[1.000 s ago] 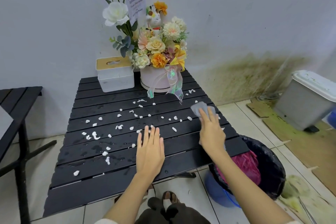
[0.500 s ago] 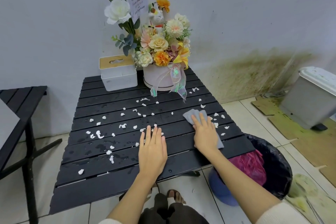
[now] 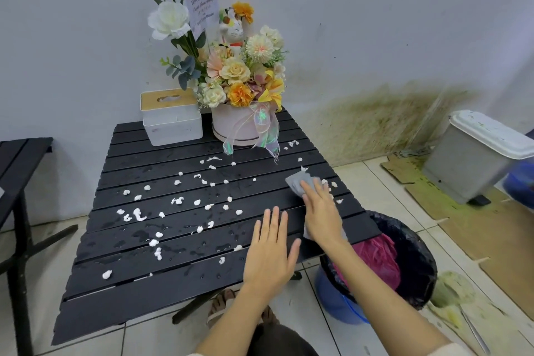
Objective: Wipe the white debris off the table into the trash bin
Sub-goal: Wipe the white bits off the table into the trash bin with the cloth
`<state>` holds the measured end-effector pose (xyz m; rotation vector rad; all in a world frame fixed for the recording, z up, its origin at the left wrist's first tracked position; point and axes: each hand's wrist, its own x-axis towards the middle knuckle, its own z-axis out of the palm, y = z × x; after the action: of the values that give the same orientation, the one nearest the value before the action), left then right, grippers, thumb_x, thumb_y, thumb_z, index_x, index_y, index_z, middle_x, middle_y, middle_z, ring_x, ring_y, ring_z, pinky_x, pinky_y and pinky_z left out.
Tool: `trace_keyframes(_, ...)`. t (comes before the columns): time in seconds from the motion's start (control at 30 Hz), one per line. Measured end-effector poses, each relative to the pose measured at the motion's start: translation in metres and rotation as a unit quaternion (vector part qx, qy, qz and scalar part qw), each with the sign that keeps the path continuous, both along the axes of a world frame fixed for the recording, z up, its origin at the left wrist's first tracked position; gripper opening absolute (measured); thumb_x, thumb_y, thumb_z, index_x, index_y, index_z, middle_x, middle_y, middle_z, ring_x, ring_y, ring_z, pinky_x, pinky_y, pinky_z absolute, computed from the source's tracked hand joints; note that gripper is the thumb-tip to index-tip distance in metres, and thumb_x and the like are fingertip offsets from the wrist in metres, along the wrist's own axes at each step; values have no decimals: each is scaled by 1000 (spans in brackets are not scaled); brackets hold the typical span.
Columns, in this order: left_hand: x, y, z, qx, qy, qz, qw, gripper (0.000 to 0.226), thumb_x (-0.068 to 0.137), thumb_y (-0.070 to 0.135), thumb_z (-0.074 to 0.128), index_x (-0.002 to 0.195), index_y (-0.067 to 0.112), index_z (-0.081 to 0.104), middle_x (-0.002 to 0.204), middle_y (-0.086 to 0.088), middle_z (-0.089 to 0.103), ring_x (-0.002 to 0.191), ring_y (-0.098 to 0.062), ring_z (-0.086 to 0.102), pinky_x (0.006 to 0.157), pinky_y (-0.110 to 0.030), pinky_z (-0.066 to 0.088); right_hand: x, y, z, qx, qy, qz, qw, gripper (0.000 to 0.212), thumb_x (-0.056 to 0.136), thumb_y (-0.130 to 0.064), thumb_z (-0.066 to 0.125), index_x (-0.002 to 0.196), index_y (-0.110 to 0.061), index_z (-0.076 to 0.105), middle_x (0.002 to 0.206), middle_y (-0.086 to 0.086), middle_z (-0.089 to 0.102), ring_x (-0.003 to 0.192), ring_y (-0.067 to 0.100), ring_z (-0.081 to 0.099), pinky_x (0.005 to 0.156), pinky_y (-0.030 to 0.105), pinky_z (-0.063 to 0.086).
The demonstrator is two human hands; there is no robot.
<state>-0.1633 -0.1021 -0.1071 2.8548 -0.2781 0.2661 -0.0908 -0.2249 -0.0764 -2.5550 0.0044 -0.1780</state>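
Several bits of white debris (image 3: pixel 139 214) lie scattered over the black slatted table (image 3: pixel 161 286). My right hand (image 3: pixel 322 212) presses flat on a grey cloth (image 3: pixel 297 182) near the table's right edge, with a few crumbs just beside it. My left hand (image 3: pixel 270 251) rests flat on the table near the front, fingers apart, holding nothing. The trash bin (image 3: pixel 416 257), blue with a black liner and pink rubbish inside, stands on the floor just below the table's right front corner.
A flower arrangement in a white round box (image 3: pixel 237 127) and a white tissue box (image 3: pixel 172 121) stand at the table's back. A second black table (image 3: pixel 20 159) is at the left. A grey lidded bin (image 3: pixel 474 156) and cardboard sheets (image 3: pixel 474 228) sit on the floor at right.
My right hand has slid the grey cloth toward me and then slightly right along the table's right side. My left hand has stayed flat on the table.
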Motion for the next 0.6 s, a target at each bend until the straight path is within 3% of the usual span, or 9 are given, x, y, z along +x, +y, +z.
trace_keyframes(0.13,9,3,-5,-2,3,36,999,56,92,33,28,139,4,40,147,-13,40,137,-27,36,108,-45,36,6,21,-16,-24,-1,27,999,42,100,-11,32,140,-21,40,154,3,32,147,23,17,111,35,30)
trace_keyframes(0.3,18,13,-18,4,47,53,997,57,97,31,15,149,10,4,159,-7,3,147,-21,-5,118,-35,-5,21,35,-26,-166,34,115,979,45,99,-45,25,142,-35,33,159,-1,16,148,29,0,117,53,-4)
trace_keyframes(0.4,21,10,-18,18,50,60,997,57,98,35,12,149,12,3,159,-5,2,147,-19,-6,118,-34,-6,27,18,-35,-187,42,106,976,44,99,-47,24,143,-42,27,160,-5,11,148,29,-1,115,59,2)
trace_keyframes(0.6,22,9,-17,-4,60,59,996,57,98,36,17,149,12,8,159,-5,6,147,-20,0,119,-35,-1,37,-15,-31,-174,47,36,983,43,102,-34,24,146,-32,27,161,-3,8,148,25,0,118,45,18)
